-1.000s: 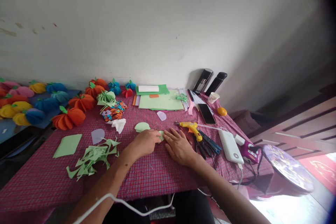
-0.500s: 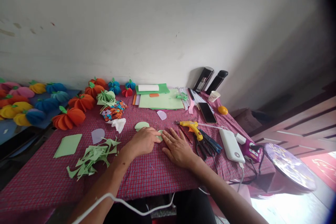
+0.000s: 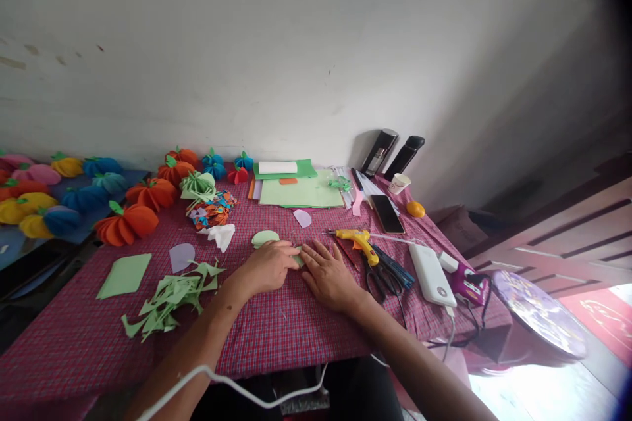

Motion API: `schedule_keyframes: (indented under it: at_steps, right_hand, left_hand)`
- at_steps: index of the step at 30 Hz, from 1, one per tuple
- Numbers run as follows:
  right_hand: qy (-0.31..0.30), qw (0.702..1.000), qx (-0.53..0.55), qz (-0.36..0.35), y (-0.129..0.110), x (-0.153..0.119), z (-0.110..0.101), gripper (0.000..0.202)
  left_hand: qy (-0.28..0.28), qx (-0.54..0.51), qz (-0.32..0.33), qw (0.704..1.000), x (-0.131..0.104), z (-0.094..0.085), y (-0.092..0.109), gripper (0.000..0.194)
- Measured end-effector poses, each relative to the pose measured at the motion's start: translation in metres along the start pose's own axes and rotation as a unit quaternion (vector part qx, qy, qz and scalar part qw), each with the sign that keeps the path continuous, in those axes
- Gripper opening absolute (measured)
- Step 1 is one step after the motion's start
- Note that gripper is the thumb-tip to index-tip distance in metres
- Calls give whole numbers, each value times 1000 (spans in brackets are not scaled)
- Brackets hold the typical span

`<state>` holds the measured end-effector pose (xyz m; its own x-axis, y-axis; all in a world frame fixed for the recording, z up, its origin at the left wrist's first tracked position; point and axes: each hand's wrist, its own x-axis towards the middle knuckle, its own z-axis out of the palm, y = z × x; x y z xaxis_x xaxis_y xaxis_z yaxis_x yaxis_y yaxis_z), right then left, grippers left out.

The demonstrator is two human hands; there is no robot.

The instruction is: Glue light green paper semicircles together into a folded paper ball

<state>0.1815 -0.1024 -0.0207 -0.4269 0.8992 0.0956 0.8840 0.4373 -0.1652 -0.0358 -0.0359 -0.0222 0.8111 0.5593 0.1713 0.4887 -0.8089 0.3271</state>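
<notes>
In the head view, both forearms (image 3: 210,335) slant up from the bottom. Mid-frame, the left hand (image 3: 272,267), fingers curled, meets a small green paper piece (image 3: 299,259); whether pinched, I cannot tell. The right hand (image 3: 330,277) lies palm-down, fingers outstretched, grasping nothing.

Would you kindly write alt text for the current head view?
The left hand and right hand touch a small pale-green paper piece on a red checked cloth. Jagged pale-green paper scraps and orange paper pumpkins lie left; a yellow plastic glue gun lies right.
</notes>
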Motion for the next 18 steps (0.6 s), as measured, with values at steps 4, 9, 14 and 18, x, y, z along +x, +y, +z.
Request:
schedule_keyframes:
  at_steps: [4, 9, 14, 18]
  right_hand:
    - [-15, 1000, -10, -9, 3, -1, 3, 56]
    - [-6, 999, -28, -24, 1, 2, -6, 50]
    - [22, 997, -36, 65, 14, -14, -13, 39]
    - [-49, 960, -107, 255, 31, -20, -18, 32]
  left_hand:
    - [-7, 14, -6, 1000, 0, 1, 1, 37]
    - [-7, 26, 0, 1000, 2, -2, 5, 35]
    - [5, 20, -1, 1000, 3, -2, 7, 36]
    - [10, 10, 0, 1000, 5, 0, 7, 32]
